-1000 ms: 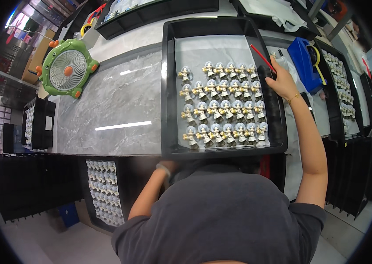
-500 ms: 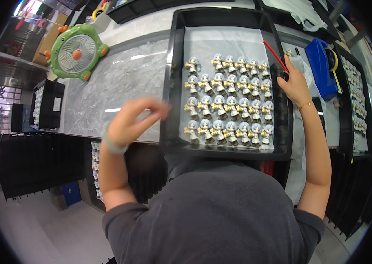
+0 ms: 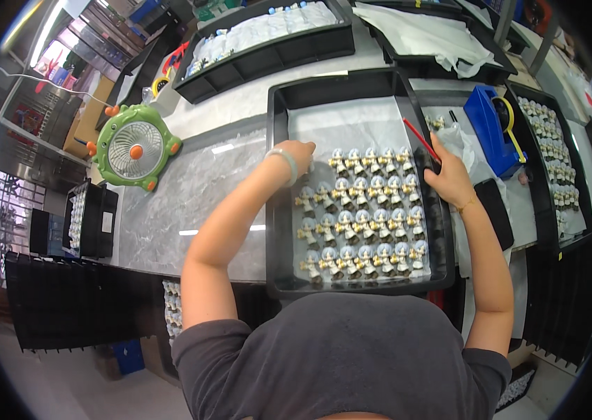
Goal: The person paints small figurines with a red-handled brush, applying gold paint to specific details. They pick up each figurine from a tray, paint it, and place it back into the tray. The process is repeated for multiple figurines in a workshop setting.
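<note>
A black tray [image 3: 276, 231] lined with white paper stands right in front of me. Rows of small figurines [image 3: 360, 224] with pale blue hair and white-and-gold clothes fill its near part. My left hand [image 3: 296, 157] reaches over the tray's left rim to the left end of the farthest row, fingers curled together; whatever they may hold is hidden. At the right rim, my right hand [image 3: 452, 178] grips a thin red pen-like stick [image 3: 418, 140], which slants up to the left over the tray's edge.
A green animal-shaped fan [image 3: 133, 148] stands at left on the grey marbled tabletop [image 3: 191, 203]. Behind lies another black tray [image 3: 268, 59] with small blue-and-white pieces. To the right are a blue tape dispenser [image 3: 495, 133], a dark phone-like slab [image 3: 495, 213] and a tray of figurines [image 3: 551, 157].
My left hand has moved from outside the tray's left edge to the far row inside it. My right hand stays at the right rim with the red stick. The whole view has shifted.
</note>
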Available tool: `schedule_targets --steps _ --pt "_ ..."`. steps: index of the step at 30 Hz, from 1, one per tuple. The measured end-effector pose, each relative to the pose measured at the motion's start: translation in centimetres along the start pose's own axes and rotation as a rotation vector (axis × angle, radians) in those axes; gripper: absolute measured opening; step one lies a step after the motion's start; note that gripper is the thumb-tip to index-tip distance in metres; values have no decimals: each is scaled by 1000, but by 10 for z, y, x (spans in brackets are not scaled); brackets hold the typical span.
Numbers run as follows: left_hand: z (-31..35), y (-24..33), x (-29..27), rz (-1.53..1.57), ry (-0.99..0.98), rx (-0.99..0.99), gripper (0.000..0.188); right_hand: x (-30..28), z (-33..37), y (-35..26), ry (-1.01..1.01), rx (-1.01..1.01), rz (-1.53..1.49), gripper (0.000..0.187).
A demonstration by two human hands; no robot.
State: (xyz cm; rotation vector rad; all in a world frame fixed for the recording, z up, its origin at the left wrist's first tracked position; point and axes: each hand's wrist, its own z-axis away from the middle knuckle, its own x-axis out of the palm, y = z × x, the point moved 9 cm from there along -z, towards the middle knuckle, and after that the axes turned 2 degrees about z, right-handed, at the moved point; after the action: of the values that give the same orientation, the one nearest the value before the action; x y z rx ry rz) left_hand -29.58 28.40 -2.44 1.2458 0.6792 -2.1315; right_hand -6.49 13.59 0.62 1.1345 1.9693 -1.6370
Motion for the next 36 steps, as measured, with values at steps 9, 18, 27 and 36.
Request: schedule_targets --steps 9,18,27,36 --pt "124 66 -72 2145 197 743 42 -6 4 -3 -69 85 158 66" --pt "156 75 -68 2098 331 960 72 -39 8 -94 -69 63 -1238 33" --pt "158 74 -70 1890 413 1019 74 25 20 -97 -23 301 -1309 41" --pt "144 71 -68 1637 596 917 73 15 19 -85 88 47 -988 39"
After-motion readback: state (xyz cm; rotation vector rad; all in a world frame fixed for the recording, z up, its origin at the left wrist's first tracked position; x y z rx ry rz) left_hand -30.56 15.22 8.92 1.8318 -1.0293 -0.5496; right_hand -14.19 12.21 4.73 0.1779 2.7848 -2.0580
